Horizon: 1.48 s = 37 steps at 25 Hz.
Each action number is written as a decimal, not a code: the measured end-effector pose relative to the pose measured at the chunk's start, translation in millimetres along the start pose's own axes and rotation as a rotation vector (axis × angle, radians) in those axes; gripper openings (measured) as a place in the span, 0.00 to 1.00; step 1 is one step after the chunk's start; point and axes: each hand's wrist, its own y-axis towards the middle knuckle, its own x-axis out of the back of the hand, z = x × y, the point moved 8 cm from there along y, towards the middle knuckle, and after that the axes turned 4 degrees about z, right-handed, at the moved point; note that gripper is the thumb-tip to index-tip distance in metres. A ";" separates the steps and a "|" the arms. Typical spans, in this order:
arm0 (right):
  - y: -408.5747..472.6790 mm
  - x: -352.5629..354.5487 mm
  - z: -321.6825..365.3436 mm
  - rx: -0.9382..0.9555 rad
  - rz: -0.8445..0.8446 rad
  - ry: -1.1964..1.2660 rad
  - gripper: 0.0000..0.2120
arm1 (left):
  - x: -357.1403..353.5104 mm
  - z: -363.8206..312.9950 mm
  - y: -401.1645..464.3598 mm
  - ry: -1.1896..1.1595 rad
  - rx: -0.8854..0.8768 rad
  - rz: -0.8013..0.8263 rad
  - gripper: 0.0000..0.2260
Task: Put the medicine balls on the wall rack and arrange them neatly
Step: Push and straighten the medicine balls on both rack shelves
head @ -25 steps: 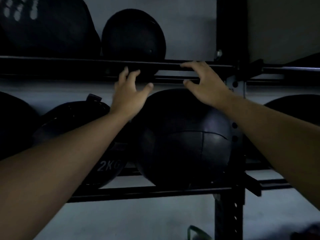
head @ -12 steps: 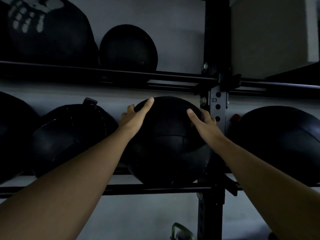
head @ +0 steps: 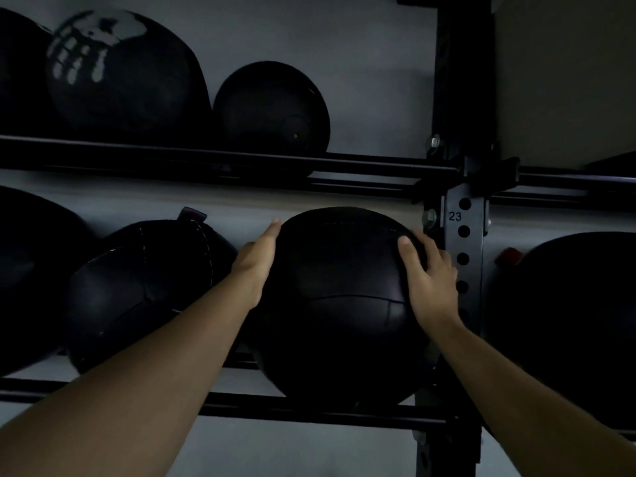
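A black stitched medicine ball [head: 340, 304] rests on the lower rails [head: 309, 413] of the black wall rack, just left of the upright post. My left hand [head: 256, 263] lies flat against the ball's left side, fingers reaching up behind it. My right hand [head: 428, 280] presses on its upper right side with fingers spread. Both hands hold the ball between them. The scene is dim.
Another black ball [head: 144, 290] sits touching on the left, one more [head: 564, 325] beyond the perforated upright post [head: 464, 256] marked 23. The upper rail [head: 241, 160] carries a smaller ball [head: 272, 115] and a large ball with white print [head: 120, 74].
My hands came down from the upper rail onto the ball and now sit lower on its sides. The view has shifted slightly right and closer.
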 end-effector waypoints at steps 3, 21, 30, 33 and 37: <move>7.4 -0.2 -9.3 0.081 0.050 0.051 0.25 | 2.6 -2.5 -14.9 0.132 -0.073 -0.104 0.40; -16.5 -16.3 28.8 0.319 0.095 -0.180 0.35 | -7.1 -21.8 -10.7 0.354 -0.269 -0.043 0.37; 46.7 -25.7 46.5 0.058 0.392 -0.241 0.30 | -8.3 -2.9 -23.9 0.268 -0.111 -0.203 0.38; 47.2 -26.0 45.8 0.069 0.320 -0.267 0.32 | -8.4 1.1 -31.8 0.341 -0.134 -0.338 0.39; 28.2 -22.1 51.5 0.109 0.235 -0.327 0.36 | -2.7 5.1 -18.7 0.246 -0.203 -0.336 0.32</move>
